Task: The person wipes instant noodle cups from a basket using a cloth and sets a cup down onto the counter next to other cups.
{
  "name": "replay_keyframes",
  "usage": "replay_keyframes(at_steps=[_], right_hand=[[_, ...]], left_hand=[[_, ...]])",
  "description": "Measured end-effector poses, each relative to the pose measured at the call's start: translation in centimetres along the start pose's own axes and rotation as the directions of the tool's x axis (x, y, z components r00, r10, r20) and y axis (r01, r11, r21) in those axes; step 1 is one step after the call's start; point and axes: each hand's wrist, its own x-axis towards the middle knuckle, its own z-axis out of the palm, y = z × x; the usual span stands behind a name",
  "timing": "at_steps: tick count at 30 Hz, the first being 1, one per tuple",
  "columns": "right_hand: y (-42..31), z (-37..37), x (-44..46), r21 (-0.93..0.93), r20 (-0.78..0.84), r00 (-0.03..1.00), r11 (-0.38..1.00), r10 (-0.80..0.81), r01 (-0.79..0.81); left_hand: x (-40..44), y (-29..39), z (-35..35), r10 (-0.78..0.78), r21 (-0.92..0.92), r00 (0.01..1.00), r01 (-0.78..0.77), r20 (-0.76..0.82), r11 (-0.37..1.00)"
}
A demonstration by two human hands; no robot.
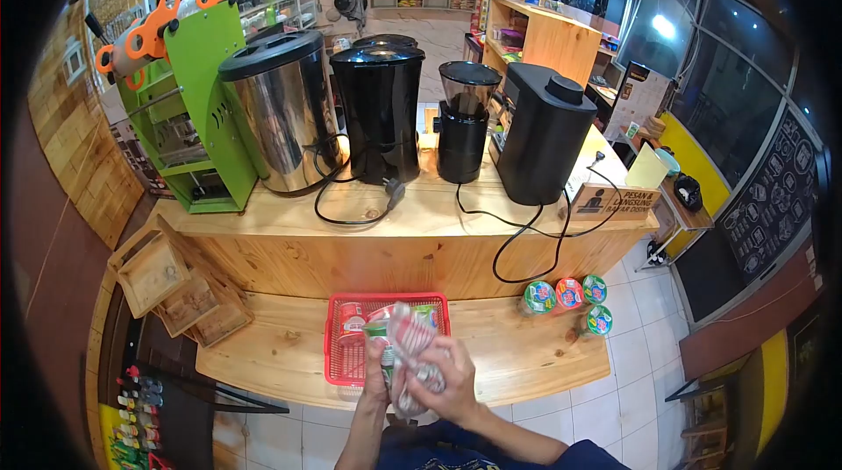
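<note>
1. Bag: a clear plastic bag of small packed items is held up at the near right part of the basket, covering some of it from view; blur hides its exact contents.
2. Left hand: partly curled, thumb upright, against the bag's basket-left side. A green-and-white patch shows there; whether it is inside the bag, I cannot tell.
3. Right hand: fingers bent round the bag's other side, gripping the film.
4. Handling: probably light, soft and a bit slippery; thin film may stretch or tear. Best held round the contents, with the lower part supported, rather than by loose plastic.
5. Nearby: a red item lies inside the basket; four cups stand right of it, crates left.
</note>
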Motion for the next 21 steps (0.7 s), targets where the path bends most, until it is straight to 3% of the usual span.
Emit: replay_keyframes(at_steps=[3, 9, 11, 16, 21], right_hand=[[-0.2, 0.4, -0.5, 0.012, -0.030, 1.000, 1.000, -0.003, 0.004], [1.2, -1.4, 5.3, 0.062, -0.148, 0.987, 0.997, 0.064, -0.056], [1.2, -1.1, 4.9, 0.056, -0.115, 0.993, 0.998, 0.041, -0.035], [-0.1, 0.5, 0.3, 0.029, -0.033, 0.999, 1.000, -0.005, 0.006], [0.9, -0.5, 3.1, 0.025, -0.062, 0.998, 0.999, 0.023, -0.022]], left_hand=[[1.1, -1.8, -4.2, 0.013, 0.037, 0.997, -0.016, 0.079, 0.999], [-0.5, -0.5, 2.2, -0.098, -0.072, 0.988, 0.107, 0.119, 0.992], [-0.2, -0.3, 2.6, -0.067, -0.128, 0.989, 0.084, 0.128, 0.988], [1.0, 1.1, -0.2, -0.037, -0.071, 0.998, 0.040, 0.044, 0.997], [0.4, -0.8, -1.0, -0.129, -0.089, 0.988, 0.137, 0.087, 0.987]])
